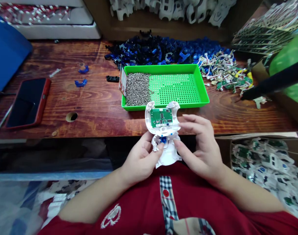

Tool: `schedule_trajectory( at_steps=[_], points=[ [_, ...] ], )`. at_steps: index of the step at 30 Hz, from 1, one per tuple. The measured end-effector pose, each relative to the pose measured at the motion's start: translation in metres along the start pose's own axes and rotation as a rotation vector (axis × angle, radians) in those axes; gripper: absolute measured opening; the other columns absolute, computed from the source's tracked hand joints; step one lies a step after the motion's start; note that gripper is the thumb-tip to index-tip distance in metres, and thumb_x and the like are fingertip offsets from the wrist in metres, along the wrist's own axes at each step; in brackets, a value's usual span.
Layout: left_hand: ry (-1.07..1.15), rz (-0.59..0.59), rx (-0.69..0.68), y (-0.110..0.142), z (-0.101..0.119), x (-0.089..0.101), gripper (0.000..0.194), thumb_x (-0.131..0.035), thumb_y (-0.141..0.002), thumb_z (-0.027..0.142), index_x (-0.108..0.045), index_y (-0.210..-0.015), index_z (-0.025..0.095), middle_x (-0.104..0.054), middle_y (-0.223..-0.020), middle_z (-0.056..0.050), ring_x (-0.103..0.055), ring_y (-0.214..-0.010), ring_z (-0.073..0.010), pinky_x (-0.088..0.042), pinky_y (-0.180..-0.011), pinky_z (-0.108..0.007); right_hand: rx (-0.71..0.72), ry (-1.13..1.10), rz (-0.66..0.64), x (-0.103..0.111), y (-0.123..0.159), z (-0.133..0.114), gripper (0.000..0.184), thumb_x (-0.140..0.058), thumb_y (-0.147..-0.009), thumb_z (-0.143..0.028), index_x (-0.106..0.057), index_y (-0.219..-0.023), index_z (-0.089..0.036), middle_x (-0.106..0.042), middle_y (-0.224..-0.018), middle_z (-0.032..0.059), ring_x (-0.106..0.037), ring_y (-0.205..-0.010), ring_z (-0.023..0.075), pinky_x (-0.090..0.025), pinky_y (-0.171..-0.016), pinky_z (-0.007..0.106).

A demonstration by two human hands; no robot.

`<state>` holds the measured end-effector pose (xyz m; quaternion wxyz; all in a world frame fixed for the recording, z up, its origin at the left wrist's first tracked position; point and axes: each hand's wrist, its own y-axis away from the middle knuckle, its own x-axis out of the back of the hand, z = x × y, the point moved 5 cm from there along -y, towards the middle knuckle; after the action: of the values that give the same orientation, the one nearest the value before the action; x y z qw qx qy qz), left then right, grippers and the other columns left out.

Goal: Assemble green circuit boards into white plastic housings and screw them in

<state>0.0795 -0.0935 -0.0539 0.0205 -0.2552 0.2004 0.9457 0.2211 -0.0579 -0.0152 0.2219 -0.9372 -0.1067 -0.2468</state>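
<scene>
Held over the table's front edge is a white plastic housing [169, 156], its upper part carrying a green circuit board [161, 117]. A small blue plastic piece [163, 140] sits in the lower part. My left hand [141, 158] grips the housing's left side, thumb close to the blue piece. On the right side, my right hand [200, 148] has its thumb on the lower part and its fingers against the upper part. The fingertips behind the housing are hidden.
Beyond the housing stands a green tray [202, 94] with many small screws [138, 88]. Blue and black plastic parts [161, 50] and wired boards [222, 70] are heaped behind it. A phone [28, 101] lies left. A box of housings [268, 163] stands lower right; a dark bar [273, 80] juts in.
</scene>
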Motion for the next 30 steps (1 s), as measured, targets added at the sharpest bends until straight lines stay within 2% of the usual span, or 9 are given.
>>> schedule_trajectory(
  at_steps=[2,4,8,13,17,21,24,26,30],
  points=[
    [-0.030,-0.006,-0.005,0.001,-0.001,-0.001,0.048,-0.065,-0.080,0.023,-0.052,-0.126,0.021,-0.066,-0.115,-0.009,-0.062,-0.107,-0.0261,-0.050,-0.091,-0.037,-0.152,-0.226,-0.022,-0.008,0.000,0.008,0.055,-0.065,-0.076,-0.022,-0.037,-0.124,-0.023,-0.043,-0.129,0.0119,-0.048,-0.121,0.0212,-0.045,-0.102,0.040],
    [-0.080,-0.020,-0.031,0.003,-0.002,-0.001,0.047,-0.063,-0.081,0.024,-0.052,-0.127,0.022,-0.066,-0.116,-0.009,-0.061,-0.108,-0.0259,-0.049,-0.093,-0.037,-0.303,-0.434,-0.127,-0.019,0.002,0.014,0.061,-0.064,-0.078,-0.024,-0.029,-0.128,-0.024,-0.047,-0.127,0.0101,-0.055,-0.112,0.0176,-0.051,-0.095,0.034],
    [-0.205,-0.055,-0.078,0.006,-0.001,-0.002,0.044,-0.058,-0.085,0.026,-0.053,-0.128,0.022,-0.066,-0.115,-0.008,-0.061,-0.107,-0.0247,-0.048,-0.094,-0.035,-0.450,-0.571,-0.303,-0.029,0.005,0.016,0.044,-0.060,-0.082,-0.027,-0.041,-0.122,-0.025,-0.059,-0.112,0.0044,-0.062,-0.096,0.0145,-0.054,-0.083,0.027],
    [-0.339,-0.071,-0.111,0.006,0.000,-0.001,0.044,-0.056,-0.086,0.026,-0.052,-0.129,0.022,-0.065,-0.118,-0.008,-0.062,-0.105,-0.0243,-0.047,-0.094,-0.034,-0.470,-0.562,-0.272,-0.027,0.005,0.015,0.044,-0.063,-0.079,-0.024,-0.046,-0.119,-0.024,-0.061,-0.110,0.0029,-0.062,-0.098,0.0160,-0.052,-0.086,0.029],
    [-0.417,0.003,-0.100,0.003,0.001,0.002,0.040,-0.057,-0.085,0.026,-0.057,-0.124,0.021,-0.066,-0.116,-0.007,-0.061,-0.106,-0.0246,-0.044,-0.098,-0.036,-0.421,-0.512,-0.239,-0.031,0.003,0.017,0.043,-0.059,-0.081,-0.023,-0.044,-0.121,-0.025,-0.061,-0.111,0.0023,-0.061,-0.100,0.0156,-0.051,-0.089,0.030],
    [-0.339,0.044,-0.002,0.000,0.002,0.002,0.038,-0.062,-0.081,0.028,-0.060,-0.119,0.019,-0.071,-0.102,-0.007,-0.065,-0.093,-0.0239,-0.048,-0.090,-0.036,-0.380,-0.489,-0.299,-0.029,0.002,0.019,0.045,-0.059,-0.082,-0.028,-0.043,-0.123,-0.021,-0.060,-0.114,0.0056,-0.060,-0.102,0.0170,-0.052,-0.089,0.031],
    [-0.195,0.051,0.081,-0.002,0.000,0.001,0.033,-0.067,-0.077,0.027,-0.063,-0.109,0.019,-0.072,-0.092,-0.005,-0.066,-0.079,-0.0189,-0.051,-0.079,-0.031,-0.334,-0.458,-0.398,-0.016,0.003,0.020,0.039,-0.058,-0.084,-0.034,-0.047,-0.118,-0.021,-0.059,-0.114,0.0063,-0.061,-0.101,0.0168,-0.053,-0.086,0.030],
    [-0.097,0.066,0.121,-0.003,-0.002,0.001,0.029,-0.069,-0.075,0.025,-0.065,-0.103,0.017,-0.072,-0.088,-0.004,-0.065,-0.075,-0.0164,-0.051,-0.075,-0.028,-0.285,-0.341,-0.302,0.004,0.001,0.025,0.035,-0.059,-0.084,-0.034,-0.049,-0.115,-0.021,-0.060,-0.110,0.0056,-0.062,-0.095,0.0152,-0.053,-0.082,0.028],
    [-0.019,0.113,0.196,-0.006,-0.009,0.004,0.027,-0.073,-0.071,0.023,-0.065,-0.094,0.012,-0.071,-0.083,-0.005,-0.064,-0.071,-0.0157,-0.049,-0.070,-0.027,-0.169,0.201,0.244,0.062,-0.005,0.040,0.032,-0.061,-0.081,-0.033,-0.055,-0.110,-0.020,-0.061,-0.098,0.0052,-0.061,-0.085,0.0149,-0.051,-0.080,0.029]
  ],
)
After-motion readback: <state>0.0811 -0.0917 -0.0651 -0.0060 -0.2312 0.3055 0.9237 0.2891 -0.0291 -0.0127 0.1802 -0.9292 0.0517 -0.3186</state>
